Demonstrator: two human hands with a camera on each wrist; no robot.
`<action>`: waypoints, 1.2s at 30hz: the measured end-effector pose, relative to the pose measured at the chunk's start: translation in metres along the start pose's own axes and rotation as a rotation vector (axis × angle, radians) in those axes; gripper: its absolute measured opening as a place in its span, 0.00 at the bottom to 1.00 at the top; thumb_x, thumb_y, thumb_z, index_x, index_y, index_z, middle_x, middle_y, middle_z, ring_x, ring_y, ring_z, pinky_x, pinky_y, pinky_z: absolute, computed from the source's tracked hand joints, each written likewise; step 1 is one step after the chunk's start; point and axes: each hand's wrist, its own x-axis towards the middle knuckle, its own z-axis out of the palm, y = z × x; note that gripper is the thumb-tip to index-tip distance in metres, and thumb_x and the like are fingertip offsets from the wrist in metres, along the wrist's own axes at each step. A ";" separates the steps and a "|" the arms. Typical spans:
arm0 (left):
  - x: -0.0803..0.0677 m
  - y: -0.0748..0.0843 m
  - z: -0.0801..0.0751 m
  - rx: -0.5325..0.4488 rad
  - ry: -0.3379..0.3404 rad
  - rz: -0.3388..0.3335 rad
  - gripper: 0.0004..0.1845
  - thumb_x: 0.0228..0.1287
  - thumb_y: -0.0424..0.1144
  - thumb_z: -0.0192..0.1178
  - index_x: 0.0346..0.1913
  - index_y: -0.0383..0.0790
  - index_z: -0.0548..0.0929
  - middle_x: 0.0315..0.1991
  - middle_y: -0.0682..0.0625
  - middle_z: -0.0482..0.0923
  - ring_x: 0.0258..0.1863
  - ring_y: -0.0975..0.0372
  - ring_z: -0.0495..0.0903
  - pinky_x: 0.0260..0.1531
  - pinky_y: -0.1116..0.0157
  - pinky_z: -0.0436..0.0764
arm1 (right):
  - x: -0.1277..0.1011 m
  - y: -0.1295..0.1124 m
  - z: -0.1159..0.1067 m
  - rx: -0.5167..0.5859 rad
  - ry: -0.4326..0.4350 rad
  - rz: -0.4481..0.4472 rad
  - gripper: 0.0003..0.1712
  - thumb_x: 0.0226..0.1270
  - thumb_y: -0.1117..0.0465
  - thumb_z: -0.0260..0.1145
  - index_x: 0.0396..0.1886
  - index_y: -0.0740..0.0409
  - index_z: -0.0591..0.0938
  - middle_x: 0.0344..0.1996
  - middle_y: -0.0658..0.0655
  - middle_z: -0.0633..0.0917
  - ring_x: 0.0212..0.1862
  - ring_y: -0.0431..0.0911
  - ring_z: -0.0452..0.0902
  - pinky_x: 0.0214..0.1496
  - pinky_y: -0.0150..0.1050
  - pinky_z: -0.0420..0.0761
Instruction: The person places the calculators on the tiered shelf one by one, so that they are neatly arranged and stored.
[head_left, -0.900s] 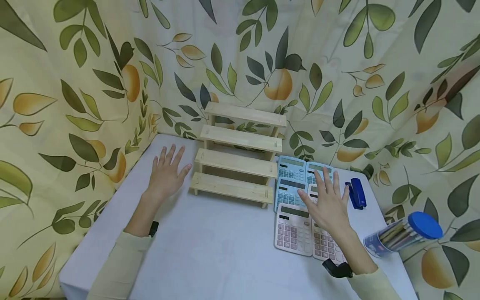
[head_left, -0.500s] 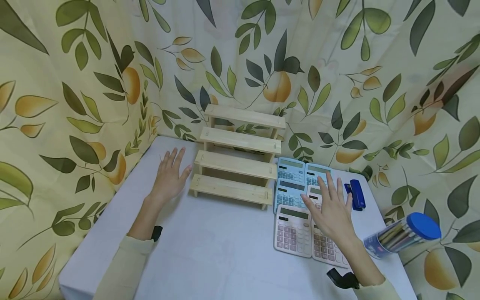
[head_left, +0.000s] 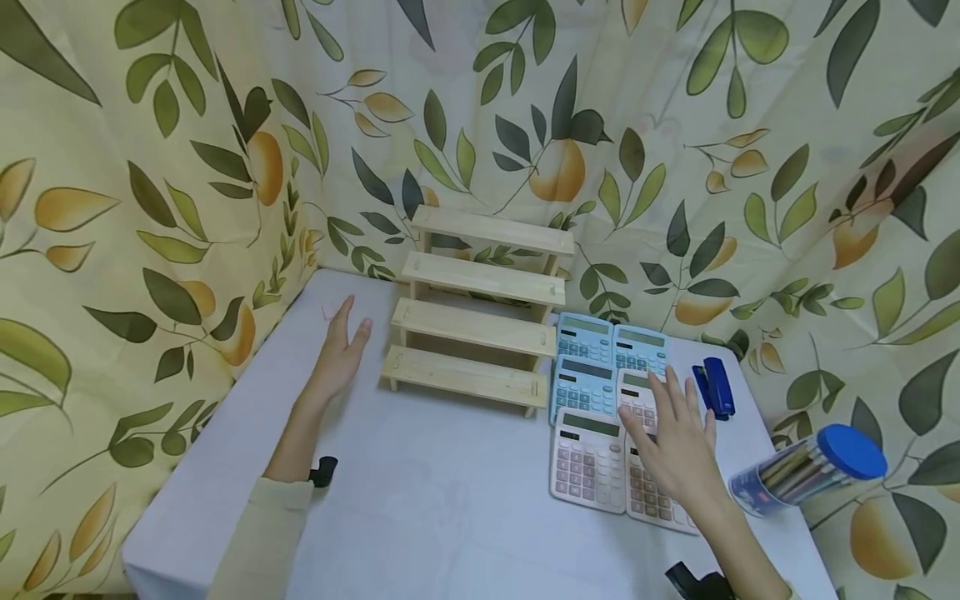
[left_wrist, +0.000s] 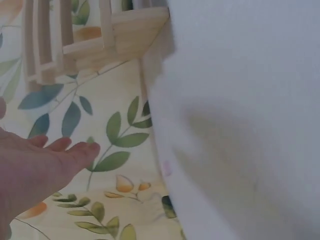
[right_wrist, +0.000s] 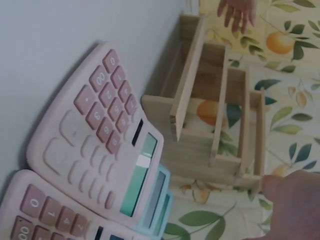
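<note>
My left hand (head_left: 337,358) hovers over the table left of a stepped wooden rack (head_left: 472,321), turned on edge with its fingers extended and nothing in them. Above the calculators, my right hand (head_left: 675,442) spreads its fingers and holds nothing. Beneath it lie pink calculators, one of them (head_left: 587,467) in full sight at the front left, the others partly covered by the hand. Two blue calculators (head_left: 583,387) show at the left behind them, and another blue calculator (head_left: 641,346) at the back right. In the right wrist view a pink calculator (right_wrist: 95,130) fills the middle.
A blue stapler (head_left: 716,387) lies right of the calculators. Nearer the right edge stands a clear tub of pencils (head_left: 802,471) with a blue lid. The white table (head_left: 435,500) backs onto a leaf-and-fruit patterned curtain (head_left: 465,100).
My left hand has rotated from palm down onto its edge. My right hand has shifted slightly right and toward me, baring more of the calculators behind. The objects have stayed in place.
</note>
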 end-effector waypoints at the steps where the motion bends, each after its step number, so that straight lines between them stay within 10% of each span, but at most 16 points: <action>1: 0.000 -0.001 0.001 -0.036 -0.004 -0.008 0.41 0.82 0.62 0.40 0.86 0.49 0.40 0.86 0.42 0.39 0.83 0.43 0.40 0.79 0.36 0.44 | -0.002 0.001 0.000 -0.004 -0.004 0.007 0.49 0.79 0.37 0.57 0.84 0.60 0.53 0.84 0.67 0.44 0.83 0.67 0.27 0.72 0.80 0.27; 18: -0.005 0.003 0.011 -0.725 -0.002 -0.196 0.34 0.87 0.45 0.37 0.84 0.36 0.41 0.84 0.38 0.43 0.83 0.46 0.44 0.82 0.49 0.47 | -0.043 0.018 0.013 -0.026 -0.104 0.122 0.52 0.77 0.37 0.59 0.83 0.66 0.52 0.83 0.70 0.43 0.80 0.74 0.28 0.67 0.86 0.35; 36: -0.001 -0.016 0.038 -0.893 -0.097 -0.267 0.36 0.87 0.52 0.32 0.84 0.40 0.34 0.85 0.39 0.39 0.83 0.46 0.44 0.82 0.53 0.48 | -0.075 0.031 0.040 -0.056 -0.246 0.237 0.70 0.58 0.28 0.73 0.83 0.66 0.52 0.82 0.72 0.45 0.80 0.75 0.29 0.68 0.85 0.45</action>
